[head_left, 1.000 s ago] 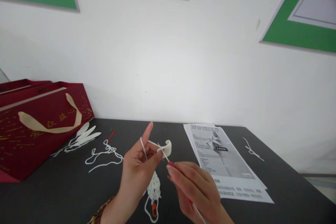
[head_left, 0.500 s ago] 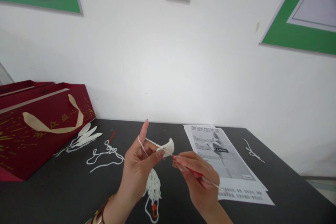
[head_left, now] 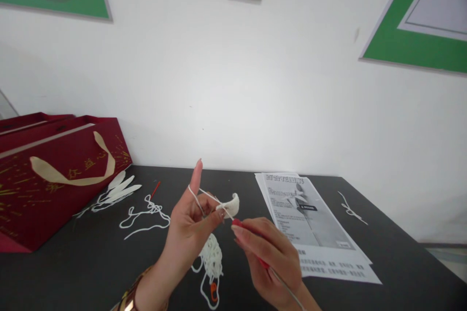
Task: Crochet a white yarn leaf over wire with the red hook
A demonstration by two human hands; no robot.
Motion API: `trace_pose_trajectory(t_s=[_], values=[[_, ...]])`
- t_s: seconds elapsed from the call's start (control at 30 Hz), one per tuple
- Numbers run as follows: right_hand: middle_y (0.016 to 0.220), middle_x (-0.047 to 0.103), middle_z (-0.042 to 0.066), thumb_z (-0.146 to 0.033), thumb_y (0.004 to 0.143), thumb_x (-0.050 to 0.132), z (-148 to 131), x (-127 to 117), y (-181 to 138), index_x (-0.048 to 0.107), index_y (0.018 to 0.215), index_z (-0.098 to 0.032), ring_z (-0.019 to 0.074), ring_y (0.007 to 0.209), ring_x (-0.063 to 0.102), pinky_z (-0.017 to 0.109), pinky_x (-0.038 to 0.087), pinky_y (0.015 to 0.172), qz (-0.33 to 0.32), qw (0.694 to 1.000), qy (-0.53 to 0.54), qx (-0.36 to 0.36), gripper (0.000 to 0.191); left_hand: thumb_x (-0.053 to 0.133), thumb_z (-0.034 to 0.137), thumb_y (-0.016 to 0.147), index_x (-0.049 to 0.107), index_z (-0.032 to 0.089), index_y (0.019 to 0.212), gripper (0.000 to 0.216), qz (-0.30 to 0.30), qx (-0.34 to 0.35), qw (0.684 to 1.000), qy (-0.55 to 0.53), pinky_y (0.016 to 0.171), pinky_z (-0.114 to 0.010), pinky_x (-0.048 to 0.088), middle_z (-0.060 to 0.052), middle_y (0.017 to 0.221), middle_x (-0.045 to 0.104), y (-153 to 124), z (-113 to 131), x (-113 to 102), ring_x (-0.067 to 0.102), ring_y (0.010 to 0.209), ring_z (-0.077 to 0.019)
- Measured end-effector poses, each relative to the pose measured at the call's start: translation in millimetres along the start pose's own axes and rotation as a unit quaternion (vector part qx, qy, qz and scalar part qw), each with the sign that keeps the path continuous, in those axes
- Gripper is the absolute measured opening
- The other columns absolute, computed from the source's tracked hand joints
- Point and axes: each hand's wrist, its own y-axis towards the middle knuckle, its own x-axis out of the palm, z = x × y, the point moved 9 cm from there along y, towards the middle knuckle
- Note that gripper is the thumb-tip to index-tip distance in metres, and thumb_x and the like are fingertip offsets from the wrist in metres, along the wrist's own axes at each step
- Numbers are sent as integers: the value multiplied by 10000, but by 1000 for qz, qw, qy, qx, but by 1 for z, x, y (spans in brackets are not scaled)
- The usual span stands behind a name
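Observation:
Between thumb and fingers, my left hand (head_left: 189,221) pinches a small white crochet piece (head_left: 230,204). A strand of white yarn (head_left: 210,195) runs from the piece round my raised left index finger. My right hand (head_left: 272,257) grips a crochet hook (head_left: 236,223) by its red handle, and the tip meets the near edge of the piece. The hook's thin metal shaft slants down to the right past my palm. Below my left hand lies a bundle of white yarn (head_left: 211,257) with an orange stitch marker (head_left: 213,291) on it.
A dark red gift bag (head_left: 73,155) stands at the left by the wall. Near it lie several white crocheted petals (head_left: 118,189) and loose white yarn (head_left: 151,209) with a red needle (head_left: 155,189). Printed sheets (head_left: 310,223) and a short yarn piece (head_left: 352,211) lie right.
My right hand has tilted the hook more steeply and moved slightly left and down. My left hand has shifted a little left, still pinching the crochet piece.

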Motion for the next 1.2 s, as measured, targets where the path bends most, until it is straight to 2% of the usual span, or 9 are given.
trace_pose_trajectory(t_s=[0.07,0.2,0.4,0.63,0.8,0.87,0.93,1.03,1.2], values=[[954,682,91,-4,801,539,-3,1,2,634,1132,-221,181,833,653,297,569,657,-5,1000,17,-6,406,723,118,687,197,315,1455,952,-11,-34,999,-28,539,-199,407,66,606,599,2,-6,0,519,535,-86],[950,669,82,13,784,560,2,-1,1,646,1077,-207,176,841,651,290,574,674,-4,998,57,22,376,758,88,616,309,168,1425,929,-37,-127,989,-61,470,-185,380,51,601,598,4,-18,-1,499,471,-70],[1045,643,147,4,768,517,-19,16,-11,568,1196,-97,232,989,605,351,564,794,-86,988,-80,-99,442,749,95,629,241,183,1452,971,-42,-123,991,-25,455,-187,358,48,583,613,5,-14,-3,508,471,-83],[997,633,116,14,769,498,-6,6,-1,611,1097,-143,195,893,628,306,560,723,-2,998,39,44,380,722,134,692,144,327,1462,982,-34,-26,999,12,504,-181,375,66,600,599,2,4,2,497,505,-76],[1011,656,87,-67,850,481,14,12,-4,578,1153,-184,179,871,652,300,564,725,-42,986,106,124,339,733,107,670,172,269,1466,987,-69,-79,994,-36,481,-194,384,59,601,589,6,-8,2,505,492,-82],[1042,668,92,-36,839,483,10,9,-5,564,1170,-185,186,910,650,314,569,749,-34,993,74,80,373,744,101,646,239,225,1452,960,-72,-102,991,-53,477,-198,392,54,608,590,6,-12,0,507,487,-82],[1107,660,121,-4,819,487,-3,10,-9,543,1217,-155,211,1008,623,341,566,804,-48,999,-6,-12,429,753,102,629,265,196,1444,955,-62,-111,991,-50,470,-199,388,52,600,596,7,-13,-1,509,480,-84],[1129,656,153,-15,816,498,-19,18,-18,501,1279,-80,241,1069,597,392,535,905,-94,979,-137,-120,467,762,117,621,221,196,1457,998,-36,-86,996,-13,481,-200,381,54,580,610,6,-8,-3,509,479,-88],[1081,671,145,-60,835,481,-20,21,-21,499,1285,-63,233,999,626,383,532,910,-122,967,-192,-120,451,726,168,676,176,236,1468,966,-25,-11,998,51,513,-208,384,59,596,592,6,1,-3,500,517,-96]])
